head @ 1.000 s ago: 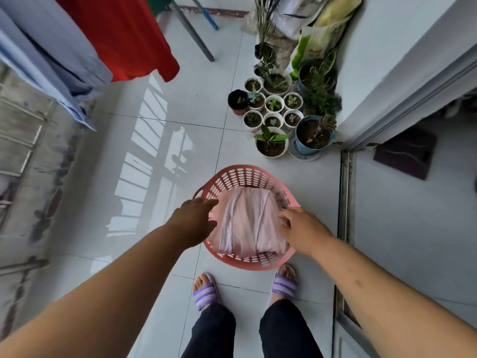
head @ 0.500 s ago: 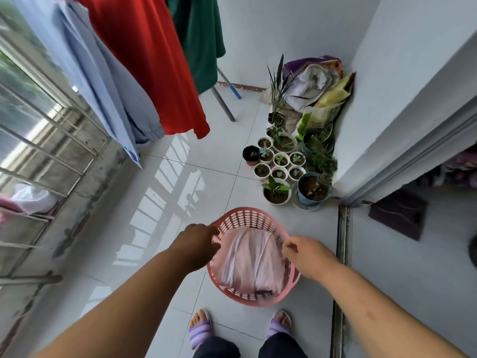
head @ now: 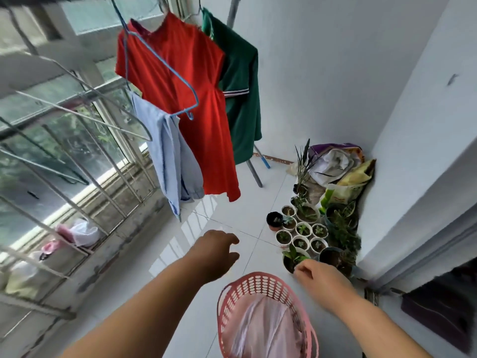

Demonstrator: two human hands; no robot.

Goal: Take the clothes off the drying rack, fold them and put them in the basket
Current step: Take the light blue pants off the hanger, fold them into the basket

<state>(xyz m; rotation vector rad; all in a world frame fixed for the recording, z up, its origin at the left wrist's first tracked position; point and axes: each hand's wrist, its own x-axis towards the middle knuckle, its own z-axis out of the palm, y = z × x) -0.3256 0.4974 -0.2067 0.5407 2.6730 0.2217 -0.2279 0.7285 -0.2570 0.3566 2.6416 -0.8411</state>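
clothes: red dress (head: 180,86), green shirt (head: 242,112), pale blue garment (head: 165,156) hang on the rack (head: 254,173)
basket (head: 258,276): pink perforated plastic on glossy tile floor (head: 227,213) — folded pale cloth (head: 260,329) inside
pots (head: 302,229): round, clustered right
left grip (head: 215,251), right grip (head: 317,277): loosely curled, empty

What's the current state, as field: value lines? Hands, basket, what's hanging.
left hand: holds nothing, fingers loosely curled, held out beyond the basket
right hand: holds nothing, beside the basket's far rim
basket: pink, holds a folded pale pink cloth
hanging: red dress, green garment, light blue garment
nearby: potted plants, right of the hands
task status: not finished, three garments not yet taken down
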